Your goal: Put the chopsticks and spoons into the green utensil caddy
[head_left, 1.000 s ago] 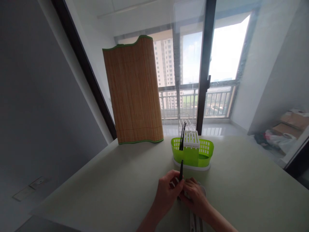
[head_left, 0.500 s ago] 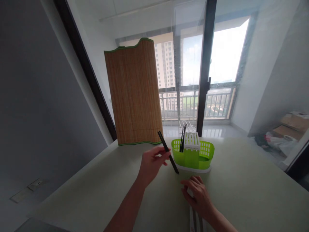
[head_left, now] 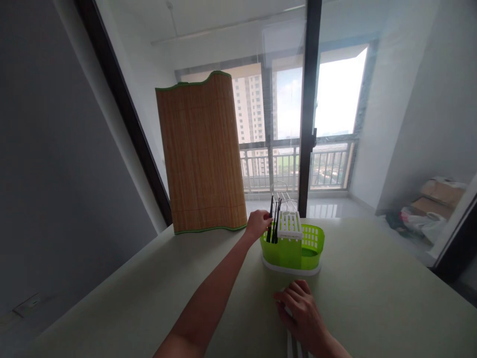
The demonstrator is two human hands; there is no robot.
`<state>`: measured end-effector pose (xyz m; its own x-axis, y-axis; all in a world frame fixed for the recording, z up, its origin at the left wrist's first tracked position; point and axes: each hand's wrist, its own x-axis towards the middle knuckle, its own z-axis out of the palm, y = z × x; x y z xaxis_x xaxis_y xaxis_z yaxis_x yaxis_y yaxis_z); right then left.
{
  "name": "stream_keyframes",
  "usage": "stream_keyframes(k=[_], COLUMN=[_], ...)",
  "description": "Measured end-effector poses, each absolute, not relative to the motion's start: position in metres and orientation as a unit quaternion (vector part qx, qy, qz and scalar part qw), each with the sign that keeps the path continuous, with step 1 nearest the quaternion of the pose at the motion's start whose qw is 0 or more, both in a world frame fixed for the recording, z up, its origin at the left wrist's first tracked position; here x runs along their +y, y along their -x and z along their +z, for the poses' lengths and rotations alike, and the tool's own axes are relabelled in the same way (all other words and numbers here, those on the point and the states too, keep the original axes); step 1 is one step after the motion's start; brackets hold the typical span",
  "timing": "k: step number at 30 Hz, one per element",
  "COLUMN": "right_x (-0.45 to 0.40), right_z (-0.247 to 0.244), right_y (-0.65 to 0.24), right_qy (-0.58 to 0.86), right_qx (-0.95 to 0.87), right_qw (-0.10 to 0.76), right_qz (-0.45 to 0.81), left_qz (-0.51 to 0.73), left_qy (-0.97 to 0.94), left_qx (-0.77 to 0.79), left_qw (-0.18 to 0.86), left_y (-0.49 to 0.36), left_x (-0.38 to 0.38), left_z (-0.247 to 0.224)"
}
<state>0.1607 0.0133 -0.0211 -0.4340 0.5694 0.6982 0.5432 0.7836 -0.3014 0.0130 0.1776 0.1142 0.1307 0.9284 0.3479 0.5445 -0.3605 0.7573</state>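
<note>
Caddy: a green caddy (head_left: 292, 251) stood on the pale surface (head_left: 372, 293), with a white slotted insert (head_left: 289, 224) in its middle.
Contents: black chopsticks (head_left: 276, 227) stood upright in the left compartment; the right compartment's inside could not be made out.
Left hand: the left hand (head_left: 258, 223) was at the caddy's left rim, fingers closed on a chopstick (head_left: 271, 219) standing in that compartment.
Right hand: the right hand (head_left: 301, 311) lay fingers down on white items (head_left: 292, 343) near the bottom edge.
Hidden: those items were mostly covered and cut off, so unidentifiable.
Behind: a bamboo mat (head_left: 201, 159) stood upright; a wire rack (head_left: 283, 191) showed faintly past the caddy.
</note>
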Motion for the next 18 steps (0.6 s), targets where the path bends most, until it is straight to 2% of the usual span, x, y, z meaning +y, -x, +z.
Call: stream_keyframes(k=[8, 13, 18], right_x=[0.014, 0.015, 0.019], right_z=[-0.022, -0.021, -0.023], right_y=[-0.158, -0.158, -0.164], right_qy=[0.335, 0.343, 0.379], right_qx=[-0.84, -0.838, -0.82], right_qw=[0.426, 0.425, 0.429], right_qz=[-0.001, -0.005, 0.017], left_qz=[0.328, 0.327, 0.372], left_qy=[-0.722, -0.735, -0.73], left_qx=[0.562, 0.576, 0.57], left_qw=[0.234, 0.145, 0.058], left_y=[-0.022, -0.021, -0.012], left_x=[0.204, 0.199, 0.161], left_z=[0.09, 0.093, 0.092])
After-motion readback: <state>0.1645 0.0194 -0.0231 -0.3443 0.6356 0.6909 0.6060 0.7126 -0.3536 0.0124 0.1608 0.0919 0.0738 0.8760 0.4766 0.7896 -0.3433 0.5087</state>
